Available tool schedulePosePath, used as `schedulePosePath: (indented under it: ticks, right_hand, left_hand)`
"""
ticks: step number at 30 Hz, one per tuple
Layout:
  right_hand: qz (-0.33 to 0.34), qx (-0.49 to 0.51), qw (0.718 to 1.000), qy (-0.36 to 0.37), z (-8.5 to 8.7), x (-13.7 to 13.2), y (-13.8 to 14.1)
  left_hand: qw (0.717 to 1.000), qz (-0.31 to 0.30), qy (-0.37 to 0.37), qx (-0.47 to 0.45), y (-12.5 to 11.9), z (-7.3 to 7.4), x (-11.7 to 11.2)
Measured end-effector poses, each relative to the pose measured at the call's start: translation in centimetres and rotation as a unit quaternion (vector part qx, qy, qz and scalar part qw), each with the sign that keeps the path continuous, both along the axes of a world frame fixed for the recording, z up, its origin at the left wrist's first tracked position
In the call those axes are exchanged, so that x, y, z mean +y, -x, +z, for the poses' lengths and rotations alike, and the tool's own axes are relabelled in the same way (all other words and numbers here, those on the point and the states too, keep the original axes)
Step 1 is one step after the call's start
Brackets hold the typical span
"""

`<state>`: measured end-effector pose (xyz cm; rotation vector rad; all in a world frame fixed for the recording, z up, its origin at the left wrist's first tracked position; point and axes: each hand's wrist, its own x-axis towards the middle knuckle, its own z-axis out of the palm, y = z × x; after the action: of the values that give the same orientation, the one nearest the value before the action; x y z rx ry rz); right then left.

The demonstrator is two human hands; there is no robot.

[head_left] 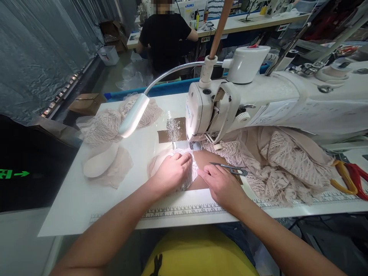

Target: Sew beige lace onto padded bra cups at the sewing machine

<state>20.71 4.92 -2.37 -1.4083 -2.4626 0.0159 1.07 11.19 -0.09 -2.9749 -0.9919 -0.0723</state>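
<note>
Head view: pale-pink lace cloth, at seven o'clock from the white sewing machine, is pressed by the left hand, apparently for steadying; dark-grey metal snips are touched by the right hand; grips cannot be told.

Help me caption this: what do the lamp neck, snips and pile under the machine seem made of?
Lamp neck: bright metal, by its ribbed, silvery glints. Snips: probably dark-finished metal, by their slim, pointed shape. Pile: thin textile, by its lacy openwork and folds; fibre unclear.
</note>
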Motion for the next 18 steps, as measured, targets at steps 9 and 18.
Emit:
schedulePosePath:
  ticks: [9, 18]
  right_hand:
    - [-0.003, 0.001, 1.000, 0.010, 0.2, 0.0, 0.0]
    - [0.007, -0.034, 0.999, 0.039, 1.1, 1.2, 0.2]
  left_hand:
    - [1.000, 0.004, -0.007, -0.011, -0.2, 0.1, 0.0]
    - [0.999, -0.019, 0.023, -0.021, 0.7, 0.3, 1.7]
